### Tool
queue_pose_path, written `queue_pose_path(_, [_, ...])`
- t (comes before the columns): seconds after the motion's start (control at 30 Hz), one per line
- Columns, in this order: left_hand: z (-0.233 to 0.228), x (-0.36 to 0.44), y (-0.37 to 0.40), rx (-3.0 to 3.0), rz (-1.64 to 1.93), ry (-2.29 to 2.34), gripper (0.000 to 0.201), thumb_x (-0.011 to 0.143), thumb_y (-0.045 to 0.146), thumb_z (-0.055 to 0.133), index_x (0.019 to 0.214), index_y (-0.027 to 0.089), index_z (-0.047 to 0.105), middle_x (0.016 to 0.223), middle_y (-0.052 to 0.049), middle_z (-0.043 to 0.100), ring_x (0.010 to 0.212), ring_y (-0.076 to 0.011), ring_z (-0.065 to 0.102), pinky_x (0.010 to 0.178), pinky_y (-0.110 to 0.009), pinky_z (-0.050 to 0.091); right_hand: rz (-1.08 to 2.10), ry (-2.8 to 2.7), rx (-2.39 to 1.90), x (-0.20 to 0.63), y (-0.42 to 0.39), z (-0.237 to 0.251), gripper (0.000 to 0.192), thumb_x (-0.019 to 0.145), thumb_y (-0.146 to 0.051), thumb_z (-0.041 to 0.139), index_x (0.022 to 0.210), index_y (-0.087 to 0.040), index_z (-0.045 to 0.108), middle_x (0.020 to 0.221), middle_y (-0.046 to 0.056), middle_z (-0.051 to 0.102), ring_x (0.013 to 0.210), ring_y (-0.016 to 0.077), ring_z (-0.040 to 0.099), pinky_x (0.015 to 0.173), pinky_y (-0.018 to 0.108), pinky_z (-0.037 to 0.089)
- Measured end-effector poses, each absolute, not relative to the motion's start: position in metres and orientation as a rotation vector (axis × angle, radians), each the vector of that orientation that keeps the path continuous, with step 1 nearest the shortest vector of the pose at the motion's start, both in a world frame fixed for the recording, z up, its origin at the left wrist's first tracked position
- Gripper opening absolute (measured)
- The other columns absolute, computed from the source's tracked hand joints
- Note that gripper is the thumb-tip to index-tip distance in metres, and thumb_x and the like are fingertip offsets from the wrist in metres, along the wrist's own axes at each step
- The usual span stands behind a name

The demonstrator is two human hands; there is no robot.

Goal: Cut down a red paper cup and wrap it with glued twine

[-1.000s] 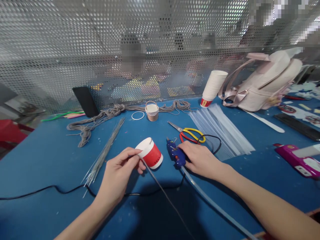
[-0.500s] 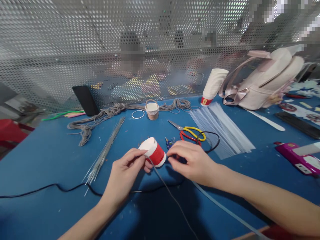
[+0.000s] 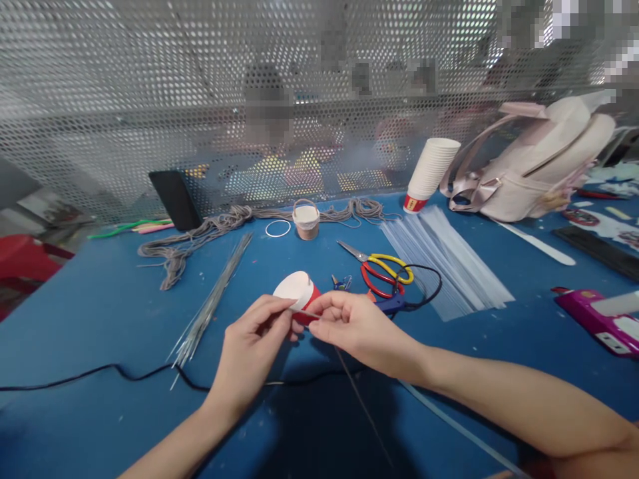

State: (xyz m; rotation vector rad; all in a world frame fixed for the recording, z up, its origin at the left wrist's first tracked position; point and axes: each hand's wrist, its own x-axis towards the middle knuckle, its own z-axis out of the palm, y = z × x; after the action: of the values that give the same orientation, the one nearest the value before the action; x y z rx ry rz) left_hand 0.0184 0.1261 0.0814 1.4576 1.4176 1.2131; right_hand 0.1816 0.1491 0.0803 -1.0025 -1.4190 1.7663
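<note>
My left hand (image 3: 254,349) holds a small red-and-white paper cup (image 3: 297,291) on its side just above the blue table (image 3: 100,319). My right hand (image 3: 352,326) has come up against the cup and pinches a thin grey wire (image 3: 362,406) that runs from the cup down toward me. The blue glue gun (image 3: 392,305) lies on the table behind my right hand, mostly hidden, with its black cord (image 3: 429,286) looping to the right.
Red-and-yellow scissors (image 3: 382,269), a fan of clear sticks (image 3: 439,263), a bundle of wires (image 3: 210,306), grey cord (image 3: 200,233), a wrapped small cup (image 3: 306,221), stacked cups (image 3: 429,169), a pale backpack (image 3: 539,166), a black phone (image 3: 174,199), and a perforated screen (image 3: 150,100) with people behind.
My right hand let go of the glue gun and moved left to the cup, where it now pinches the wire. The left hand kept the cup, shifting slightly.
</note>
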Motion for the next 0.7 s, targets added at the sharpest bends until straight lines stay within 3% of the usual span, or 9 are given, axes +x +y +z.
queue_pose_path(0.13, [0.08,0.019,0.124,1.466,1.167,1.389,0.012,0.079,0.024,0.06,0.077,0.021,0.072,0.073,0.001,0.064,0.058,-0.0125,0.061,0.06,-0.024,0.051,1.345,-1.669,-0.941,0.185,0.153,0.079,0.009,0.079,-0.015,0.062,0.084,-0.017,0.069,0.071,-0.002,0.068,0.06,0.009,0.058,0.055,0.02,0.044])
queue_pose_path(0.33, [0.079,0.02,0.125,1.419,1.133,1.378,0.011,0.078,0.024,0.061,0.078,0.021,0.072,0.073,0.001,0.063,0.057,-0.0122,0.062,0.059,-0.023,0.052,0.839,-1.926,-0.911,0.189,0.156,0.073,0.014,0.084,-0.015,0.061,0.075,-0.02,0.071,0.069,-0.002,0.067,0.064,0.01,0.059,0.063,0.022,0.044])
queue_pose_path(0.7, [0.082,0.022,0.123,1.332,1.09,1.382,0.012,0.076,0.028,0.063,0.074,0.021,0.072,0.071,0.0,0.062,0.056,-0.0129,0.062,0.057,-0.024,0.053,0.714,-1.888,-0.949,0.189,0.16,0.067,0.01,0.081,-0.014,0.062,0.075,-0.018,0.07,0.066,-0.001,0.066,0.057,0.0094,0.055,0.057,0.021,0.041])
